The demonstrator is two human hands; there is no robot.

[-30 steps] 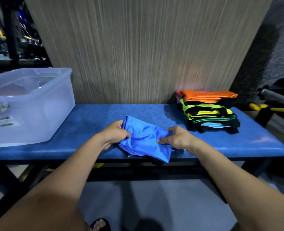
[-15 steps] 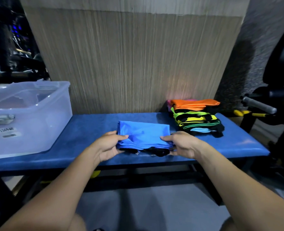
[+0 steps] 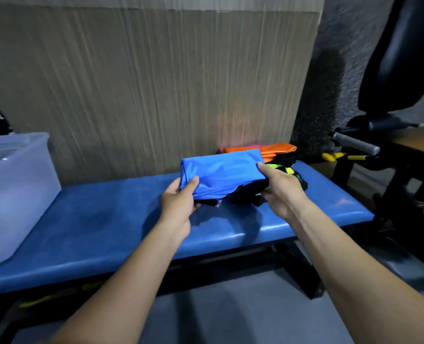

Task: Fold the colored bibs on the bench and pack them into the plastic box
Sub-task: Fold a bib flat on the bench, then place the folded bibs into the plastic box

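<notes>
Behind everything stands a tall panel of pale, vertically grained wood (image 3: 143,83), and against its foot runs a long bench with a padded blue vinyl top (image 3: 101,227) over a dark frame. At the bench's left end sits a translucent plastic box (image 3: 14,192), open at the top, its near side facing the camera; what lies inside cannot be made out.

Both bare forearms reach in from the bottom edge. The left hand (image 3: 178,202) grips the left end of a folded bright blue bib with black trim (image 3: 220,175), thumb on top of the cloth and fingers curled beneath it. The right hand (image 3: 280,192) grasps the bib's right end the same way, thumb pressed on the upper face, fingers tucked under. The bib is held level and lifted clear of the bench top, with a shadow on the vinyl below it; black edging and a small tag hang from its underside.

Just behind the bib, at the right end of the bench, lies a stack of folded bibs (image 3: 280,155), orange on top with pink at the back and yellow-green and black layers lower down, partly hidden by the blue bib and the right hand.

Right of the bench stands black gym equipment (image 3: 389,135) with a grey handle.
</notes>
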